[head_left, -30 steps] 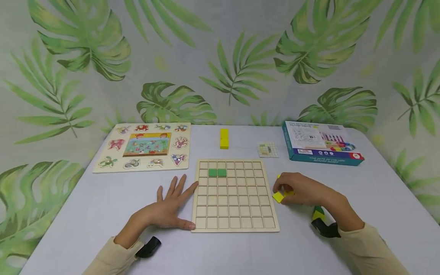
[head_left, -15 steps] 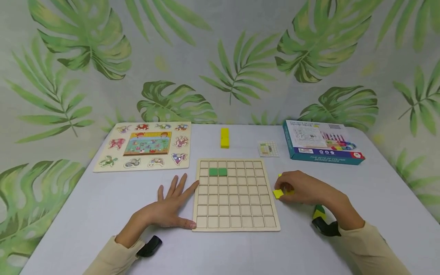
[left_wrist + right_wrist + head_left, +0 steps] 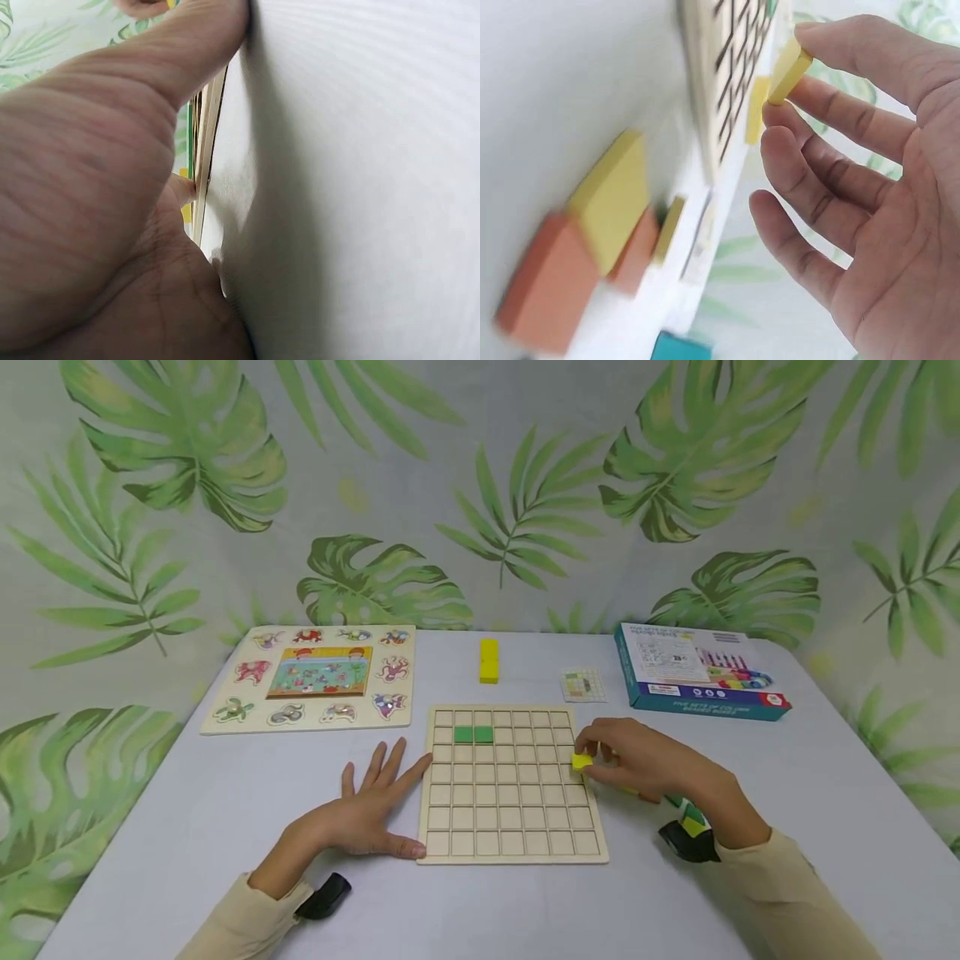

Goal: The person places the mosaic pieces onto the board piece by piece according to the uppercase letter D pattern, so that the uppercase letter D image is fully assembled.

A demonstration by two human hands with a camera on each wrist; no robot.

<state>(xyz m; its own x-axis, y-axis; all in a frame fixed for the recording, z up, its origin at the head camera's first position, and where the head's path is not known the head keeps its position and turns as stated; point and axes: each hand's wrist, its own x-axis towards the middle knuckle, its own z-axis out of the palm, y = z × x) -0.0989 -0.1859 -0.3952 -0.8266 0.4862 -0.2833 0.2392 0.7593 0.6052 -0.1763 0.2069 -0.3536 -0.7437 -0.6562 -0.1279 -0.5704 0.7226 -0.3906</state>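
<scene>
A pale wooden grid board lies on the white table, with two green squares side by side in its second row. My left hand is spread flat on the table, its index fingertip and thumb touching the board's left edge. Between thumb and fingertips, my right hand pinches a yellow square tile above the board's right edge. The right wrist view shows loose tiles below that hand: a yellow tile, an orange tile and others. The left palm hides most of the left wrist view.
Behind the board stand a yellow bar and a small printed grid card. A sea-animal puzzle board lies back left, a teal box back right. More green and yellow tiles lie near my right wrist. Leaf-patterned cloth hangs behind.
My right hand has picked the yellow tile up from the table and moved left and away from me, to the board's right edge. The left hand has stayed in place.
</scene>
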